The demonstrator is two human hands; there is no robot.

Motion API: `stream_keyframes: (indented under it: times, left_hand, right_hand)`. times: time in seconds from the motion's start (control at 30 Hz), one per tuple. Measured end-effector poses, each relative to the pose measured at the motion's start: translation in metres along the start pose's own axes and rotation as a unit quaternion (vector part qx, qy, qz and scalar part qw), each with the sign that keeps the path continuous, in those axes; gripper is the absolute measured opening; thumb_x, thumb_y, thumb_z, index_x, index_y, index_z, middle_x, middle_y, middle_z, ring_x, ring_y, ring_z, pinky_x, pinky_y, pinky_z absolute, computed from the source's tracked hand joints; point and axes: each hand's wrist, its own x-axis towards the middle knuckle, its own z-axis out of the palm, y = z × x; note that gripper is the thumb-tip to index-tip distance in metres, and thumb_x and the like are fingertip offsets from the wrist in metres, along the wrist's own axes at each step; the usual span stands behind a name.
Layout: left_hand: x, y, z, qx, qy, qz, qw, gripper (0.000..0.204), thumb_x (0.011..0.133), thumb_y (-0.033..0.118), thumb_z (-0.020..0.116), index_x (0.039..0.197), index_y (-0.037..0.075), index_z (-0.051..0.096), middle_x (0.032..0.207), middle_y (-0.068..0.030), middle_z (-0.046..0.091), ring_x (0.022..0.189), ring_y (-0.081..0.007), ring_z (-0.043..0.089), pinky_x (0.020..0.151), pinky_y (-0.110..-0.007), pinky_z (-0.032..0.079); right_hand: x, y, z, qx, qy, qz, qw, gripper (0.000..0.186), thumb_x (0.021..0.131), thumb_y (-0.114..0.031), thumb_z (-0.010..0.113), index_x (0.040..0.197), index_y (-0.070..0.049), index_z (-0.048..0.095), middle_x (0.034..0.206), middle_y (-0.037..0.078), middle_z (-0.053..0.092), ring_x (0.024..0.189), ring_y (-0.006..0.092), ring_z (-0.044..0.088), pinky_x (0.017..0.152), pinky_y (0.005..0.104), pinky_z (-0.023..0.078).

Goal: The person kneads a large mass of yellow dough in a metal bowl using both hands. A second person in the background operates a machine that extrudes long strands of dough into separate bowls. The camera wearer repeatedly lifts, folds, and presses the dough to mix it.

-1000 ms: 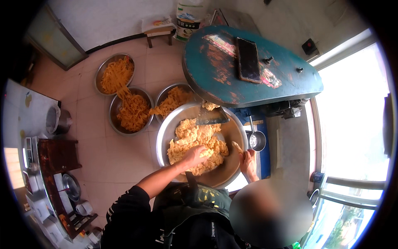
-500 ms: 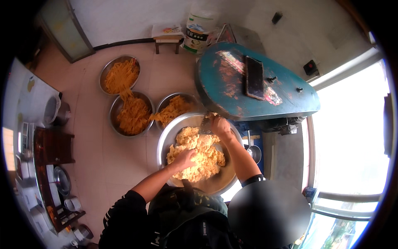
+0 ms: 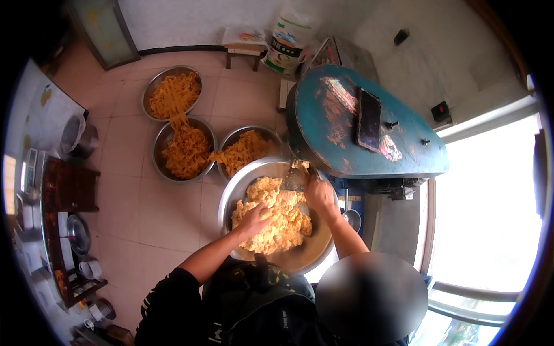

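A large steel basin (image 3: 227, 203) stands in front of me with lumpy yellow dough (image 3: 281, 222) in it. My left hand (image 3: 253, 222) presses into the dough's left side, with its fingers curled on it and partly sunk from view. Over the basin's far right part, my right hand (image 3: 318, 193) is closed round a tool with a broad metal blade (image 3: 292, 182). Whether it is a scraper or a cleaver I cannot tell. A bit of dough sticks to the tool's far end, and the blade reaches down beside the dough.
Three steel bowls of flat orange noodles (image 3: 187, 151) stand on the tiled floor beyond the basin. A teal machine housing (image 3: 323, 132) with a phone (image 3: 369, 120) on top rises at the right. A ladle (image 3: 352, 219) lies below it. A low stool (image 3: 244, 51) and a sack (image 3: 285, 46) are farther back.
The view has shifted a little, so the machine and bowls sit differently in it. Both hands stay over the basin; the right hand with the blade is slightly lower and farther right.
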Motion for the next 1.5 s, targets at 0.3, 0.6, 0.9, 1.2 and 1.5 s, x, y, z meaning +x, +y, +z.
stream_keyframes:
  times: [0.3,0.6,0.9,1.2,1.5]
  left_hand:
    - [-0.010,-0.005,0.024,-0.100,-0.014,-0.067,0.993,0.055,0.089,0.030,0.078,0.122,-0.004,0.051,0.103,-0.0220,0.066,0.078,-0.0257,0.068,0.071,-0.038,0.055]
    - [-0.009,0.009,0.010,-0.307,-0.178,-0.159,0.921,0.061,0.085,0.009,0.070,0.136,-0.004,0.039,0.105,-0.0085,0.056,0.090,-0.0150,0.057,0.075,-0.030,0.049]
    - [0.001,0.038,0.004,-0.357,-0.246,-0.142,0.890,0.055,0.099,0.015,0.066,0.145,0.001,0.039,0.128,-0.0101,0.059,0.118,-0.0179,0.057,0.100,-0.034,0.047]
    - [0.056,0.091,0.027,-0.130,-0.093,0.010,0.987,0.046,0.093,0.018,0.071,0.131,0.001,0.052,0.117,-0.0138,0.067,0.107,-0.0224,0.066,0.090,-0.036,0.053]
    - [0.126,0.105,0.052,0.280,0.015,0.092,0.955,0.053,0.082,0.027,0.076,0.124,0.003,0.054,0.116,-0.0238,0.059,0.093,-0.0386,0.067,0.080,-0.048,0.057]
  right_hand:
    - [-0.007,0.002,0.007,0.018,0.047,0.006,0.999,0.046,0.105,-0.031,0.040,0.150,-0.035,0.046,0.117,0.022,0.070,0.090,0.0438,0.070,0.079,0.0533,0.057]
    - [0.014,-0.013,0.013,0.025,0.055,0.045,0.997,0.045,0.102,-0.040,0.048,0.092,0.000,0.066,0.076,0.030,0.069,0.074,0.0468,0.070,0.070,0.0560,0.057]
    - [0.011,-0.020,-0.010,0.011,-0.090,0.060,0.994,0.042,0.104,-0.033,0.037,0.132,-0.014,0.063,0.106,0.027,0.071,0.095,0.0457,0.070,0.087,0.0553,0.055]
    - [-0.073,0.041,-0.040,0.170,0.089,-0.040,0.980,0.027,0.099,-0.027,0.059,0.112,-0.004,0.068,0.091,0.029,0.069,0.085,0.0493,0.067,0.074,0.0546,0.055]
    - [-0.100,0.058,-0.045,0.219,0.058,0.030,0.974,0.031,0.100,-0.027,0.060,0.102,0.003,0.067,0.083,0.030,0.066,0.082,0.0482,0.068,0.068,0.0483,0.052]
